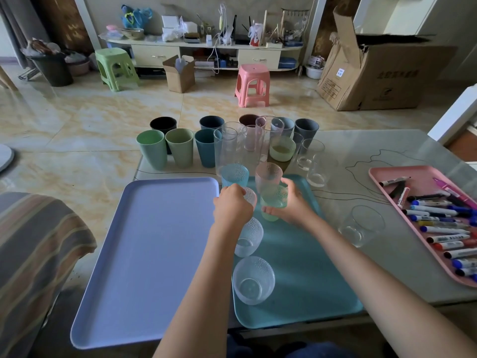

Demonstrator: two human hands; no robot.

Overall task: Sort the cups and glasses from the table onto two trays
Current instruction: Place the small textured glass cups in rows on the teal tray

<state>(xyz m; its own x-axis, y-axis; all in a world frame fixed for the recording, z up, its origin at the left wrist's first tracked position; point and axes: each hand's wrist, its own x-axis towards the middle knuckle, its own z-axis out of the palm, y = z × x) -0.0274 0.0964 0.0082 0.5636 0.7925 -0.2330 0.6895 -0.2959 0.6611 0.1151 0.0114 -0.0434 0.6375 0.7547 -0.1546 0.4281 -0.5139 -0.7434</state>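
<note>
Two trays lie side by side at the table's near edge: a lavender tray point(154, 254) on the left and a teal tray point(309, 267) on the right. On the teal tray stand two clear dotted glasses point(253, 280) point(249, 237), a blue dotted glass point(235, 174) and a pink dotted glass point(268, 175). My left hand point(232, 206) grips a pale pink dotted glass point(250, 196). My right hand point(289, 202) holds a green dotted glass point(273, 202) over the teal tray. Opaque cups point(152, 148) and tall clear glasses point(229, 146) crowd the table's far edge.
A clear tumbler point(361, 226) stands on the table right of the teal tray, and two more point(318, 171) stand farther back. A pink tray point(387, 174) full of markers lies at the right edge. A striped cushion point(33, 241) sits at the left.
</note>
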